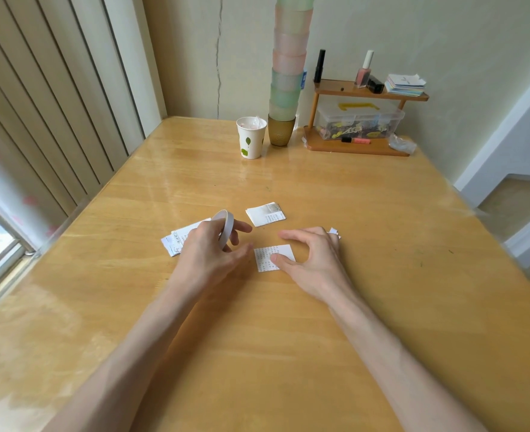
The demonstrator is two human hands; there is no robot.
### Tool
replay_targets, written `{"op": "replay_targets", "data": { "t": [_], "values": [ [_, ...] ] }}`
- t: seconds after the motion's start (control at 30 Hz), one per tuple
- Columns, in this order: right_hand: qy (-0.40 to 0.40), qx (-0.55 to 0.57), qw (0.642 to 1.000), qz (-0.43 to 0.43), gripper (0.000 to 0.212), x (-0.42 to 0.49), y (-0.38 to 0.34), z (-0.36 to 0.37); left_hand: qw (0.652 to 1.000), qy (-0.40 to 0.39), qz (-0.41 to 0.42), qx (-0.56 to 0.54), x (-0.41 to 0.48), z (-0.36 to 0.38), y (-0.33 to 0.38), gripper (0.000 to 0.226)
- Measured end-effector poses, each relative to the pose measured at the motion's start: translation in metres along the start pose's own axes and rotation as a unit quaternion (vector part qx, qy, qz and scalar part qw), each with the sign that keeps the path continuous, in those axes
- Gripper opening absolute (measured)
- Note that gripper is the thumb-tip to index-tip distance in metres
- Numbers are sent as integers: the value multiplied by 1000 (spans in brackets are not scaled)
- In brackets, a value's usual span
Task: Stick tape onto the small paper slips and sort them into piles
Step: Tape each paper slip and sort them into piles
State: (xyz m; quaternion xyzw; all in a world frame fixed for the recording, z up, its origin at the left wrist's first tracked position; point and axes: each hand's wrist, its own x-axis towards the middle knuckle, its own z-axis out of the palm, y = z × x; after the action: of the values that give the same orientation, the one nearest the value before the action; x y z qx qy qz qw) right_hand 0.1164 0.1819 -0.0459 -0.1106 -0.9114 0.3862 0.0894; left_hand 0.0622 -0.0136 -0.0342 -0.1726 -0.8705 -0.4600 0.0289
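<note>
Wooden table (366, 219) under both hands; the left hand (213, 254) grips a white tape roll (226, 226) held on edge, fingers curled through and round it, just left of a printed slip (269, 260) lying flat at the middle; the right hand (315, 263) arches over that slip, thumb tip pressing on its right part, the other fingers loosely curved above and closing on nothing visible; a neat pile (266, 214) of slips lies just behind, apart from both hands; a loose pile (174, 241) lies partly hidden by the left hand; a white scrap (333, 231) peeks out behind the right hand; at the far edge stand a paper cup (251, 137), a tall cup stack (288, 73) and a small wooden shelf (326, 146) holding a clear box (358, 121)
</note>
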Motion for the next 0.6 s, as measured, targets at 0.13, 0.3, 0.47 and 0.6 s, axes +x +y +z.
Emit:
{"op": "replay_targets", "data": {
  "t": [0.13, 0.3, 0.47, 0.6],
  "values": [
    [-4, 21, 1000, 7, 44, 0, -2, -3, 1000, -5, 6, 11, -1, 1, 0, 19],
    [-8, 43, 999, 13, 44, -1, -4, -5, 1000, -8, 6, 16, -1, 1, 0, 19],
    [-9, 24, 1000, 10, 46, -1, -4, -3, 1000, -8, 9, 20, -1, 2, -1, 19],
    [-11, 16, 1000, 10, 44, -2, -3, -2, 1000, -12, 11, 27, -2, 3, 0, 19]
  ]
}}
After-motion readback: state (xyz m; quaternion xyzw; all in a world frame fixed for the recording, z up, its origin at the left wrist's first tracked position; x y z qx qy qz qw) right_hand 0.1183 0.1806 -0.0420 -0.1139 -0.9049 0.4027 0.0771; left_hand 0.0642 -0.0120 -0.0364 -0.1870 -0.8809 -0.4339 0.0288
